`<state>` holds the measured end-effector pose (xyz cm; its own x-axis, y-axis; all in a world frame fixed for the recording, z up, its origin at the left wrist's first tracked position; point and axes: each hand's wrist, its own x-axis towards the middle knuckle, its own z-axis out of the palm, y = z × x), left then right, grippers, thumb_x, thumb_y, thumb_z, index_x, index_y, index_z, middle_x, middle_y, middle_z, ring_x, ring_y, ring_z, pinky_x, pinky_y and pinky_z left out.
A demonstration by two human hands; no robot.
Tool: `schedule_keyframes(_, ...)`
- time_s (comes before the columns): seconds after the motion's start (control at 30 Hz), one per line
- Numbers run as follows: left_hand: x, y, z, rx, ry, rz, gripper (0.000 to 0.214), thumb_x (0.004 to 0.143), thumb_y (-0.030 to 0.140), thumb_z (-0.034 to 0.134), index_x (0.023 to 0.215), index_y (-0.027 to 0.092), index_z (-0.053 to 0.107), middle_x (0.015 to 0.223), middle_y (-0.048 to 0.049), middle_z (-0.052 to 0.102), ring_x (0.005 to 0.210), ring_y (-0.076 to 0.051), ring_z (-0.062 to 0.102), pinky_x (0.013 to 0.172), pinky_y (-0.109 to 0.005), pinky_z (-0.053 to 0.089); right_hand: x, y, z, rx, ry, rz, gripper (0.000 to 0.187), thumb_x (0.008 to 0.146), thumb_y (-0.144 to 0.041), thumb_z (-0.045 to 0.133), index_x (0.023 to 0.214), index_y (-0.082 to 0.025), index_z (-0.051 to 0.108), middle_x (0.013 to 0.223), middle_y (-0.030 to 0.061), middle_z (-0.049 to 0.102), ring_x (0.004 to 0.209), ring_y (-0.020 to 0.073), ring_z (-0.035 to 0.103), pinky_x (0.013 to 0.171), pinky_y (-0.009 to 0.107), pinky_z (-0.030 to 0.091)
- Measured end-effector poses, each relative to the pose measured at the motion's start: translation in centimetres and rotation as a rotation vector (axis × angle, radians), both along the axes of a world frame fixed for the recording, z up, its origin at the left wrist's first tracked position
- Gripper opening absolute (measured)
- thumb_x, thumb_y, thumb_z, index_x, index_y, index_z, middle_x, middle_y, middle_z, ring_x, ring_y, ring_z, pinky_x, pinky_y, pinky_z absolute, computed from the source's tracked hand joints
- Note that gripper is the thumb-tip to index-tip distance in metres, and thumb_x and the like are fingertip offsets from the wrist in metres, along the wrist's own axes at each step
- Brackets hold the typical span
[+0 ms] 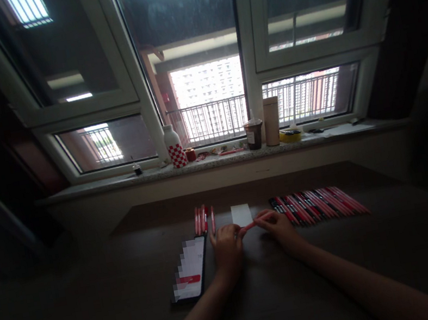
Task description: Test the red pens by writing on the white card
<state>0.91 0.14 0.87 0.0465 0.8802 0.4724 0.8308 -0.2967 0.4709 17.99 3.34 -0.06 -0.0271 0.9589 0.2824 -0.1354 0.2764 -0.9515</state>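
A slim red pen point(247, 227) is held level between my two hands above the table. My left hand point(227, 246) pinches its left end, while my right hand point(279, 227) grips the other end with closed fingers. Just beyond the pen lies a small white paper pad or card point(241, 214), partly covered by my fingers. To the left, a single red pen point(213, 216) lies close to my left fingers, beside a small group of red pens point(200, 220). A long row of red and black pens point(317, 205) lies slanted to the right of my right hand.
A phone point(189, 269) with a lit screen lies left of my left forearm on the dark table point(139, 300). On the windowsill point(215, 164) stand a checkered white bottle point(174, 147), a drink cup point(254, 133), a tall tumbler point(272, 122) and a yellow tape roll point(290, 136).
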Motion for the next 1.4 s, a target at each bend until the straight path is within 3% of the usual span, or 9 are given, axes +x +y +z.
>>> schedule_keyframes(0.17,0.0,0.0,0.0,0.008,0.01,-0.015,0.021,0.091,0.035,0.044,0.091,0.023,0.061,0.099,-0.0021,0.067,0.103,-0.021,0.056,0.108,-0.048,0.019,-1.1,0.0,-0.2,-0.135,0.386,0.089,0.036,0.07,-0.05,0.073,0.081,-0.022,0.056,0.092,0.0024,0.063,0.089,0.0199,0.063,0.082,0.04,0.052)
schedule_keyframes(0.3,0.1,0.0,0.0,0.007,0.005,-0.016,0.023,0.092,0.036,0.043,0.092,0.023,0.062,0.099,-0.0024,0.067,0.103,-0.02,0.056,0.108,-0.047,0.02,-1.2,0.2,-0.4,-0.207,0.533,0.161,0.038,0.071,-0.054,0.072,0.077,-0.022,0.052,0.08,0.0014,0.06,0.086,0.0229,0.063,0.075,0.041,0.054)
schedule_keyframes(0.43,0.1,0.1,-0.1,0.029,0.017,0.015,0.026,0.095,0.034,0.037,0.093,0.022,0.061,0.099,-0.0025,0.067,0.101,-0.02,0.056,0.107,-0.046,0.022,-0.8,0.7,-0.4,-0.323,0.731,0.162,0.029,0.081,-0.046,0.065,0.075,-0.023,0.049,0.067,-0.0019,0.055,0.07,0.0167,0.06,0.063,0.034,0.052)
schedule_keyframes(0.6,0.1,0.2,-0.3,0.02,0.085,0.051,0.028,0.095,0.03,0.036,0.089,0.021,0.062,0.095,-0.003,0.066,0.099,-0.02,0.056,0.104,-0.044,0.026,-0.5,1.1,0.2,-0.387,0.956,0.287,0.023,0.089,-0.033,0.058,0.072,-0.021,0.048,0.056,-0.0059,0.045,0.047,0.0084,0.041,0.048,0.021,0.039)
schedule_keyframes(0.9,0.3,0.1,-0.2,-0.018,0.142,0.057,0.025,0.092,0.029,0.04,0.09,0.022,0.064,0.097,-0.0035,0.066,0.103,-0.021,0.054,0.106,-0.046,0.024,0.2,0.5,0.8,-0.428,0.963,0.478,0.046,0.087,-0.06,0.042,0.066,-0.02,0.05,0.06,0.0,0.048,0.054,0.0136,0.044,0.053,0.027,0.039)
schedule_keyframes(1.07,0.3,0.1,-0.1,-0.047,0.149,0.051,0.024,0.091,0.027,0.041,0.09,0.022,0.064,0.097,-0.0041,0.066,0.103,-0.021,0.054,0.106,-0.046,0.023,0.0,0.3,1.1,-0.437,0.946,0.519,0.044,0.085,-0.057,0.043,0.062,-0.02,0.048,0.059,0.0001,0.047,0.054,0.0141,0.043,0.055,0.028,0.038)
schedule_keyframes(1.4,0.3,0.2,-0.5,-0.055,0.154,0.037,0.021,0.089,0.025,0.043,0.091,0.023,0.064,0.096,-0.0033,0.065,0.103,-0.021,0.054,0.106,-0.046,0.023,0.0,0.7,0.4,-0.369,0.978,0.462,0.039,0.081,-0.049,0.042,0.056,-0.02,0.043,0.056,-0.0006,0.044,0.052,0.0138,0.039,0.054,0.028,0.035)
